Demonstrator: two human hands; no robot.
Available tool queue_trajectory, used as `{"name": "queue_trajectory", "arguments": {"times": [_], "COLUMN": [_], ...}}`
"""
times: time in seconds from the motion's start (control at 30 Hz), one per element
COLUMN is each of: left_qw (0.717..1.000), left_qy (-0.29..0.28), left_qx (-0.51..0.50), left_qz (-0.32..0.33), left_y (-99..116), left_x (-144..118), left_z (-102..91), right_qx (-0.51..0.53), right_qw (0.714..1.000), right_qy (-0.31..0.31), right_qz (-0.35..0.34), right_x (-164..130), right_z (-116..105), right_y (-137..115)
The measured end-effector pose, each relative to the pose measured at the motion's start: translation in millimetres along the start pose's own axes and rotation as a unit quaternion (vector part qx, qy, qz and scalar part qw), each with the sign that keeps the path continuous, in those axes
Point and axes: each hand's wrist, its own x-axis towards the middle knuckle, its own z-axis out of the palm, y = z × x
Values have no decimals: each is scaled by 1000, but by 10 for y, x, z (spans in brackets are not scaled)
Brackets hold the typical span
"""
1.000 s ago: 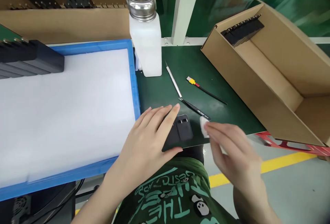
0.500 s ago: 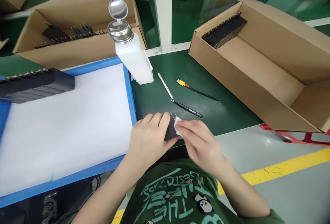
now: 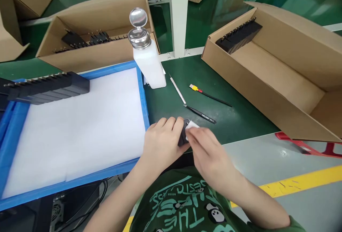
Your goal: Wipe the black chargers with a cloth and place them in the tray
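Observation:
My left hand [image 3: 163, 143] is closed around a small black block [image 3: 183, 136], which is mostly hidden behind the fingers. A thin wire-like loop shows at its top edge. Pinched in the fingertips of my right hand [image 3: 210, 151] is a white wipe [image 3: 191, 125], pressed against the face of the block. Just beyond the hands on the green table lie black tweezers [image 3: 200, 113], a white pen-like tool with a thin tip [image 3: 177, 90] and a short black USB cable [image 3: 212, 97] with a yellow plug.
A white pump bottle [image 3: 149, 64] with its metal lid raised stands by a blue-edged white mat [image 3: 85, 132]. A row of black blocks [image 3: 53, 87] sits on the mat. Cardboard boxes at back left [image 3: 96, 55] and right [image 3: 256, 86] hold more black blocks.
The view has shifted, so everything sits a little further right. My right fingers and the wipe have moved slightly over the block; my left hand keeps its hold.

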Motion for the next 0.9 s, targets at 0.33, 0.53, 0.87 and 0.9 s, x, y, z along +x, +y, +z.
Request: {"name": "queue_trajectory", "arguments": {"times": [0.33, 0.53, 0.87, 0.9], "left_qw": [1000, 1000, 1000, 1000], "left_qy": [-6, -9, -11, -12], "left_qx": [-19, -26, -18, -15], "left_qz": [0, -7, 2, 3], "left_y": [-10, -4, -17, -17], "left_x": [-11, -5, -9, -7], "left_z": [14, 23, 12, 15], "right_qx": [-11, -20, 186, 200], "right_qw": [1000, 1000, 975, 967], "right_qy": [5, -5, 34, 72], "right_qz": [0, -22, 118, 143], "right_x": [7, 65, -49, -37], "right_z": [-28, -17, -216, -193], "right_y": [-12, 38, 153, 204]}}
